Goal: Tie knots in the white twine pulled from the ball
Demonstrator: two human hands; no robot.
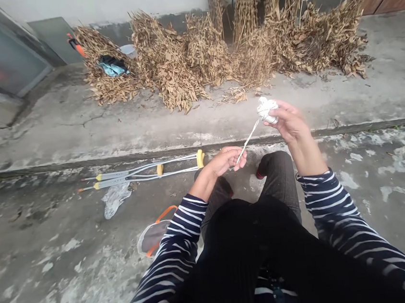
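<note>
A crumpled white bundle (266,108), perhaps wound string or plastic strip, sits in the fingers of my right hand (291,122), raised above the edge of the concrete step. From it a white string (250,139) runs taut down to the left. My left hand (224,161) pinches the string's lower end, its fingers closed over my left knee. Thin dark lines cross the bundle, too fine to make out.
Dry plant stalks (174,58) lie heaped along the wall on the raised step (131,130). Crutches (143,172) lie to my left beside a clear plastic bag (116,199). An orange-trimmed bag (153,237) is by my left arm. Blue cloth (113,68) rests on the stalks.
</note>
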